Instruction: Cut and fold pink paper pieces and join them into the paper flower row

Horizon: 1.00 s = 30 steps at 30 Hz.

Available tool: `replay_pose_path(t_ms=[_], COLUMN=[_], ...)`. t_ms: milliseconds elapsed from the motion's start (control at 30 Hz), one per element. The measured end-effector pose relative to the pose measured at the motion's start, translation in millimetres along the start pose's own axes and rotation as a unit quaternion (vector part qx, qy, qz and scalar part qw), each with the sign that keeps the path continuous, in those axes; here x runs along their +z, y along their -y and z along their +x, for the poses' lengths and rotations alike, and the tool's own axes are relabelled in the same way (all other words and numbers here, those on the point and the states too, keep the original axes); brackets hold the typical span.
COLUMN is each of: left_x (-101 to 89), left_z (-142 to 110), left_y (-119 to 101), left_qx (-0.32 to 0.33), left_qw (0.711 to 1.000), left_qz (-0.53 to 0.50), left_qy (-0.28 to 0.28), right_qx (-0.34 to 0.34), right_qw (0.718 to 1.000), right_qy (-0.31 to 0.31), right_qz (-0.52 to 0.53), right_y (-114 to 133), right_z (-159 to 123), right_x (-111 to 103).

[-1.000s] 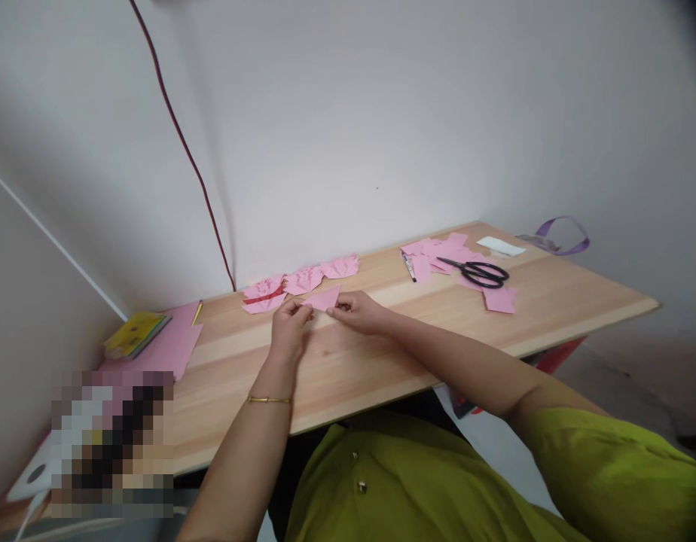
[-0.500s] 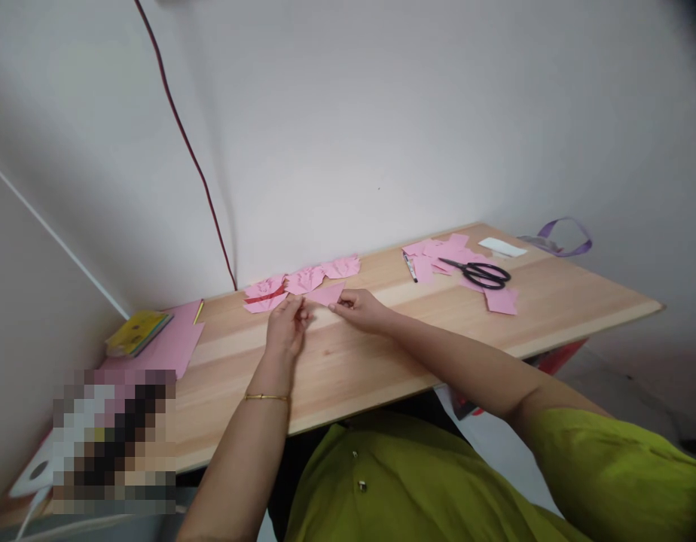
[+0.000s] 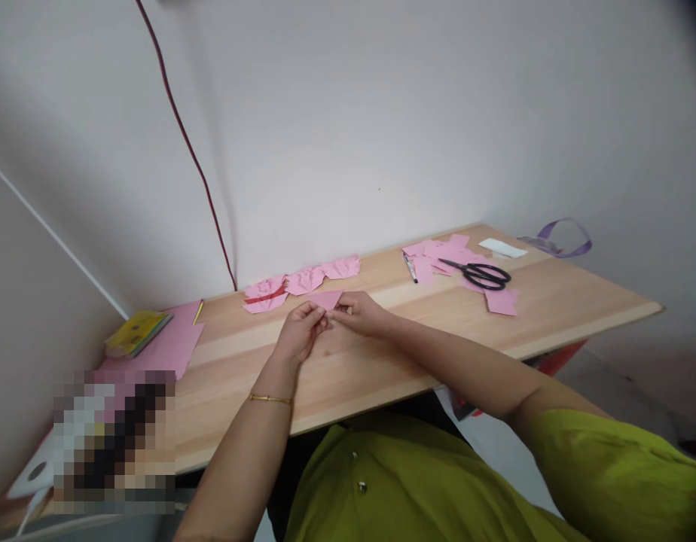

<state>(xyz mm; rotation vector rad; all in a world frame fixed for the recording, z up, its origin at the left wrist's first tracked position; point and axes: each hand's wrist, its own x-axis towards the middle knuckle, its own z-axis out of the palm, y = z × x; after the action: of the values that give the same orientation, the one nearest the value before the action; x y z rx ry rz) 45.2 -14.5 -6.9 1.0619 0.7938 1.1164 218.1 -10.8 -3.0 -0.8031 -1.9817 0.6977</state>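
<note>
A small folded piece of pink paper (image 3: 326,299) is pinched between my two hands, just above the wooden table (image 3: 370,361). My left hand (image 3: 301,330) grips its left side between thumb and fingers. From the right, my right hand (image 3: 359,312) holds the other side, its fingertips close to those of the left. Behind the hands, near the wall, lies a row of creased pink paper pieces (image 3: 306,280), the leftmost with a dark red strip across it.
To the right, black-handled scissors (image 3: 483,274) lie on cut pink paper scraps (image 3: 502,302), with a pen (image 3: 410,267) beside them. A white strip (image 3: 502,248) lies farther right. At left, a yellow packet (image 3: 138,332) rests on pink sheets (image 3: 181,350). A dark red cable (image 3: 184,139) hangs against the wall.
My left hand has moved right and slightly toward me, so the two hands are closer together. The pink paper between them has shifted and turned a little.
</note>
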Motion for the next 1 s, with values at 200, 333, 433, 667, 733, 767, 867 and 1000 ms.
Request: replay_pose_path(t_ms=[200, 333, 433, 667, 733, 767, 867, 1000], left_x=[0.4, -0.4, -2.1, -2.9, -2.7, -2.8, -4.3, -8.4], left_z=[-2, -3, -3, -6, -6, -6, -6, -4], left_y=[-4, -6, -6, -8, -9, -9, -8, -8], left_qx=[-0.007, -0.021, -0.029, -0.043, -0.049, -0.051, -0.048, -0.010], left_qw=[1.000, 0.999, 0.997, 0.995, 0.995, 0.994, 0.994, 0.996], left_qz=[-0.023, -0.043, -0.052, -0.058, -0.059, -0.058, -0.055, -0.052], left_qy=[0.011, 0.024, 0.045, 0.064, 0.071, 0.074, 0.077, 0.067], right_qx=[0.012, -0.007, -0.005, 0.012, 0.016, 0.018, 0.019, 0.046], right_qw=[0.999, 0.999, 0.999, 0.998, 0.996, 0.995, 0.994, 0.987], right_qy=[-0.015, -0.007, -0.009, 0.004, 0.019, 0.025, 0.023, -0.003], right_qz=[0.028, 0.047, 0.046, 0.066, 0.084, 0.090, 0.106, 0.154], right_y=[7, 7, 7, 7, 7, 7, 6, 4], right_z=[1, 2, 2, 2, 2, 2, 2, 4], right_x=[-10, -13, -12, -12, -12, -12, -11, -11])
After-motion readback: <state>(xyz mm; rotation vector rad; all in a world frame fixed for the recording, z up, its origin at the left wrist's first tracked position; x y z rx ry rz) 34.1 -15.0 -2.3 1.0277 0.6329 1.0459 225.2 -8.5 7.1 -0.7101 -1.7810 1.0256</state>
